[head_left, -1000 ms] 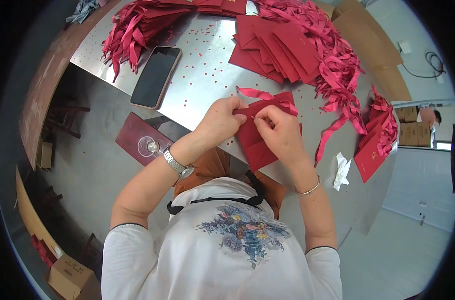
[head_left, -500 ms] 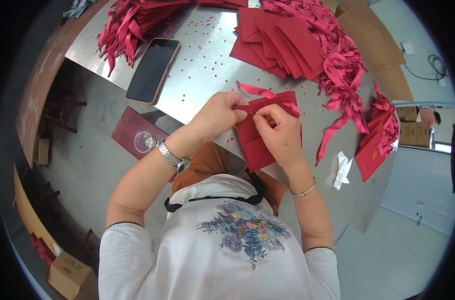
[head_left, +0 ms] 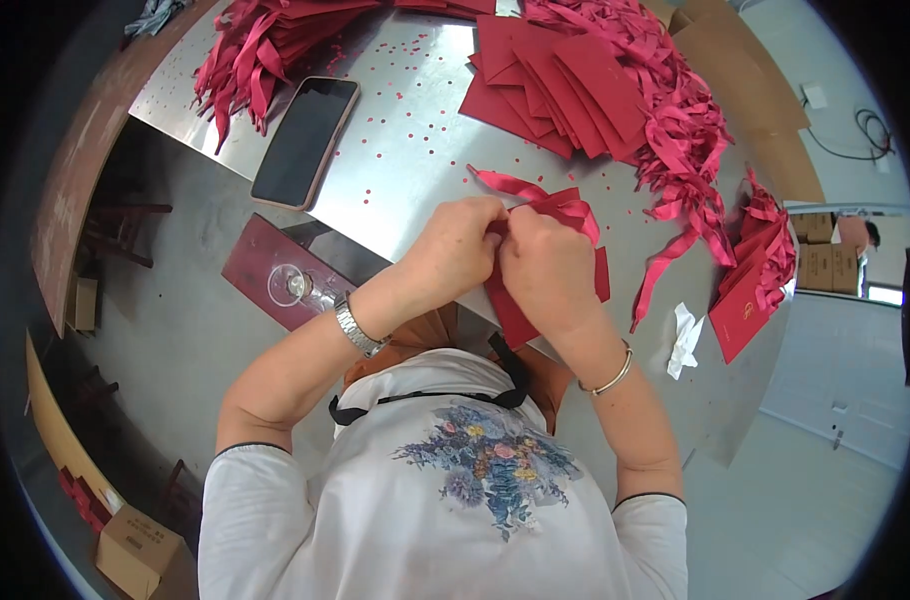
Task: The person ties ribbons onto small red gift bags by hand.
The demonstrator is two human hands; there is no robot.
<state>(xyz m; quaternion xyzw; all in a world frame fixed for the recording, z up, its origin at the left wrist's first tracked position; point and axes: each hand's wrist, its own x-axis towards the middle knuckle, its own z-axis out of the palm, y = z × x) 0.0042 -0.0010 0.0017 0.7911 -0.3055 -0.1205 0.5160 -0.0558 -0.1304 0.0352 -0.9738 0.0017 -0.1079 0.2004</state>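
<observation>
A red paper envelope [head_left: 516, 318] lies at the near edge of the metal table, partly under my hands. My left hand [head_left: 453, 248] is closed at its upper left edge. Close beside it, my right hand [head_left: 547, 262] is bent into a pinch, knuckles up, where a pinkish-red ribbon [head_left: 515, 183] meets the envelope. The ribbon's loose end points up and left, and another length curves behind my right hand. My fingertips nearly meet and are mostly hidden, so the exact grip does not show.
Stacked red envelopes [head_left: 560, 85] and heaped ribbons [head_left: 680, 140] lie at the far right. Ribboned envelopes [head_left: 743, 300] and crumpled white tissue [head_left: 685, 340] sit right. A phone [head_left: 305, 142] rests left, among red paper dots. A clear cup [head_left: 291, 285] stands on a stool [head_left: 258, 262] below.
My hands have come together at the envelope's upper part, my left moving right and down. My right hand has turned knuckles up. The ribbon has shifted slightly left.
</observation>
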